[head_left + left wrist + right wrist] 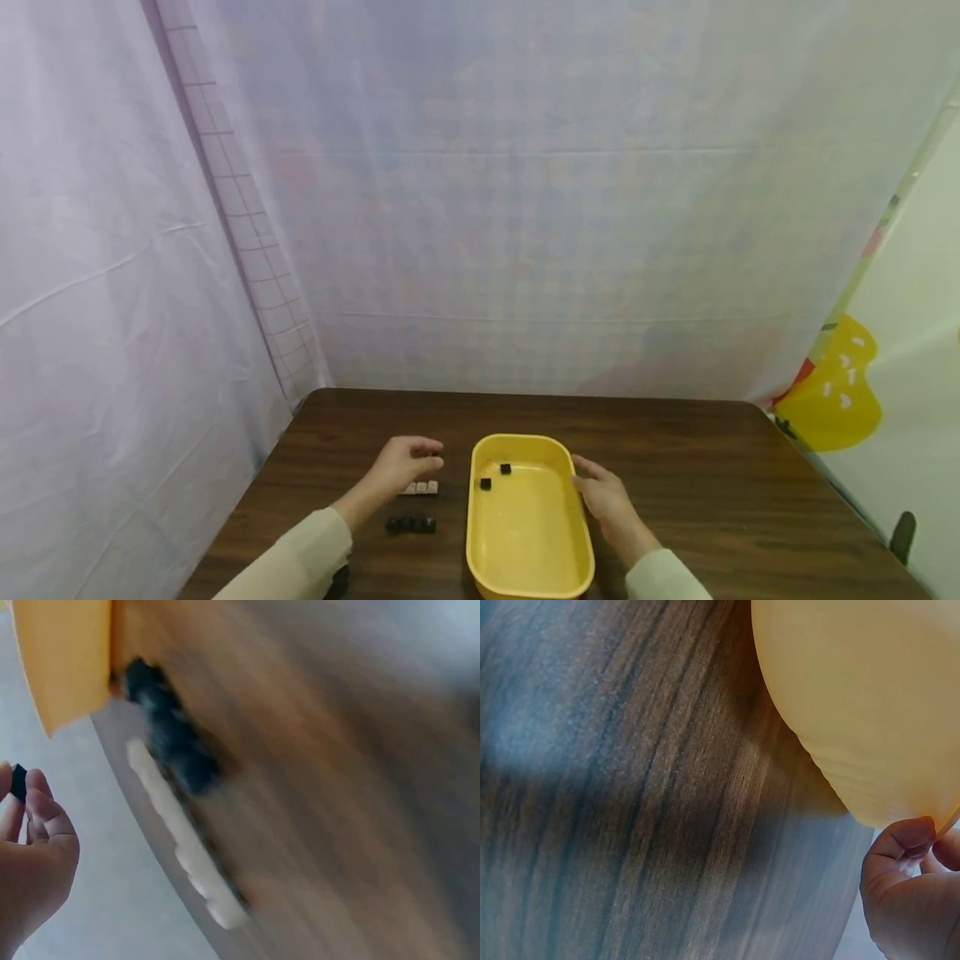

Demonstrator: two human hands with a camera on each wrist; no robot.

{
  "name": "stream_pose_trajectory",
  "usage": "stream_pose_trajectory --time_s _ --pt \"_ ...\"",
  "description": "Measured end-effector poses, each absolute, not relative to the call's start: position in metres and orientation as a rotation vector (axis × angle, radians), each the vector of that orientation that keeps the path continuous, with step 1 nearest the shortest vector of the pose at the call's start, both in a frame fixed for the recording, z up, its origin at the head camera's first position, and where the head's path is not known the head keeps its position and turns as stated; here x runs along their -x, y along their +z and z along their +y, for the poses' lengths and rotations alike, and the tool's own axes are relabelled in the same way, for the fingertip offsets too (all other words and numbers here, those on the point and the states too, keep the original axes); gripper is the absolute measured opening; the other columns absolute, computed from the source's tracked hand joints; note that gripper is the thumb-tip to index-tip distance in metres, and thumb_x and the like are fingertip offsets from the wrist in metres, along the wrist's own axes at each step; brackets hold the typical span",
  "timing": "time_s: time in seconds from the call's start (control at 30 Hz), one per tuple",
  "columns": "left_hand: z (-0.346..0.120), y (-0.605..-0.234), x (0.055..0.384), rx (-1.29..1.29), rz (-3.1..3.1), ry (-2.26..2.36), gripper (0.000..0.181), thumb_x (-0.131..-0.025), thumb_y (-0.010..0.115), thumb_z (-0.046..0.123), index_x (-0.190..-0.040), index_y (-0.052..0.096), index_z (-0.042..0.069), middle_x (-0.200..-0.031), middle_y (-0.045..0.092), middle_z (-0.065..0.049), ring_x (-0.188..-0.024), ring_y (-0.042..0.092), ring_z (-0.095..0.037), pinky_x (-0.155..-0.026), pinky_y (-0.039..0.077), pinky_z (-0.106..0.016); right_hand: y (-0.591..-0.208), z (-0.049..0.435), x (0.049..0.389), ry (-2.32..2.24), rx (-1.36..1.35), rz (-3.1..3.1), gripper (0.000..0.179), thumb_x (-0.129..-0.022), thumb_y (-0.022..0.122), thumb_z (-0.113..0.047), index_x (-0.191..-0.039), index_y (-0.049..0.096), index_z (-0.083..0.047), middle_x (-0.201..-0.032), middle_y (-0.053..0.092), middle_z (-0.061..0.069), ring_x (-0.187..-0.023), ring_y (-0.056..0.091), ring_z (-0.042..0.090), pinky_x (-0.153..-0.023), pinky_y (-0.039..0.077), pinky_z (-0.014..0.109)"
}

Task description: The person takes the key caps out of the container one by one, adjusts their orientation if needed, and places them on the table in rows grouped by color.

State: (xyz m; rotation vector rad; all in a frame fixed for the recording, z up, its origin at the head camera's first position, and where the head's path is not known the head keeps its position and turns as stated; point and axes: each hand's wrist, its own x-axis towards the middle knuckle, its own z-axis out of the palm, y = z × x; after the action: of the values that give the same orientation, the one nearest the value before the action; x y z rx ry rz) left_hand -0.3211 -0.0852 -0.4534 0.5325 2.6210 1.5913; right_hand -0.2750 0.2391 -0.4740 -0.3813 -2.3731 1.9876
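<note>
My left hand [397, 467] pinches a small black cube [19, 782] between thumb and fingertips, best seen in the left wrist view. It hovers above a short row of white cubes [422, 488], partly covering that row in the head view. Nearer to me lies a row of several black cubes [410, 525]. To the right stands a yellow plastic tub [528, 537], with two black cubes [496, 476] on its floor at the far left. At the tub's right side, my right hand [609, 504] grips the rim, thumb and fingers on either side of the wall.
All of this is on a dark brown wood-grain table [697, 483]. A pale curtain [525, 208] hangs behind its far edge, and a white sheet [112, 292] hangs on the left. A dark object [339, 582] shows partly beside my left sleeve.
</note>
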Motion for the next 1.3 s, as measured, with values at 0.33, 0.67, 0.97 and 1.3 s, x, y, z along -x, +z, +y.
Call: stream_pose_trajectory --time_s 0.33,0.67,0.97,1.3 --pt "-0.162 -0.475 0.301 -0.571 2.736 1.404 0.021 -0.082 0.079 0.009 -0.1 0.073 -0.001 -0.087 0.067 -0.001 -0.078 0.06 -0.016 -0.065 0.049 -0.029 -0.472 0.238 0.276 1.961 0.367 -2.388 0.045 -0.098 0.05 -0.004 -0.141 0.047 0.009 -0.117 0.062 0.028 -0.088 0.064 0.025 -0.074 0.054 0.036" --pt "-0.181 -0.49 0.295 -0.852 2.736 1.114 0.016 -0.076 0.081 0.003 -0.087 0.071 0.006 -0.078 0.065 0.004 -0.071 0.056 -0.004 -0.063 0.048 -0.025 -0.47 0.242 0.272 2.01 0.39 -2.356 0.047 -0.097 0.05 -0.004 -0.143 0.044 0.008 -0.078 0.063 0.009 -0.062 0.058 0.017 -0.056 0.05 0.031" --pt "-0.173 -0.494 0.293 -0.86 2.727 1.117 0.016 -0.076 0.081 0.004 -0.088 0.071 0.007 -0.076 0.062 0.007 -0.069 0.054 -0.003 -0.063 0.046 -0.025 -0.472 0.241 0.272 2.005 0.391 -2.363 0.047 -0.098 0.051 -0.004 -0.142 0.045 0.009 -0.086 0.066 0.012 -0.068 0.06 0.018 -0.061 0.051 0.032" --pt "-0.175 -0.494 0.291 -0.844 2.722 1.136 0.021 -0.076 0.082 0.007 -0.093 0.07 0.006 -0.08 0.063 0.003 -0.071 0.055 -0.004 -0.063 0.046 -0.026 -0.472 0.239 0.274 2.004 0.383 -2.361 0.045 -0.098 0.05 -0.004 -0.141 0.046 0.009 -0.095 0.066 0.017 -0.073 0.062 0.019 -0.064 0.053 0.033"
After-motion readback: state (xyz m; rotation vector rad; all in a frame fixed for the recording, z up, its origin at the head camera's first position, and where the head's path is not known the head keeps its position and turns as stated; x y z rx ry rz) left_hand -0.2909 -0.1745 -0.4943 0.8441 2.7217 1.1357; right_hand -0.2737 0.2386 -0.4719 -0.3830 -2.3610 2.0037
